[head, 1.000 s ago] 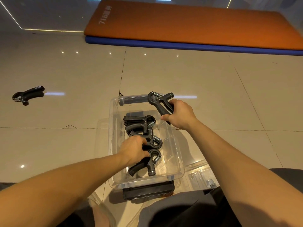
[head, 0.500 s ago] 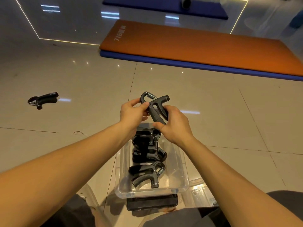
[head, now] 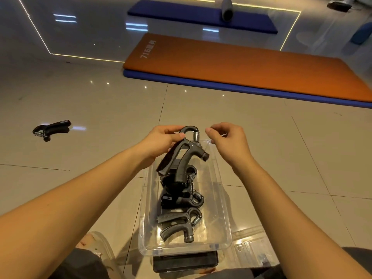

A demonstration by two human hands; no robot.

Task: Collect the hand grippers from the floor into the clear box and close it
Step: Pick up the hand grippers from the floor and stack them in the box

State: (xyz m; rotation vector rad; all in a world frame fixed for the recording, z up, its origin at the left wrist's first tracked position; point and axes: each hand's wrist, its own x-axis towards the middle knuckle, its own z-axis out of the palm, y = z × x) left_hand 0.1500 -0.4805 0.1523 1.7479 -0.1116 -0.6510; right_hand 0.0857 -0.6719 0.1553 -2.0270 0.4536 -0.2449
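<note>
The left hand pinches the looped top of a black plastic hand gripper with a steel spring, held over the far end of the clear plastic box. The right hand is loosely curled and holds nothing. Three similar grippers lie inside – another one rests on the glossy tile floor, far left.

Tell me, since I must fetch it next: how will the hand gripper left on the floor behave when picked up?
The hand gripper on the floor looks rigid, so probably it won't flop. Its angular handles suggest it won't roll. On the glossy tile floor it may slide if nudged.
</note>
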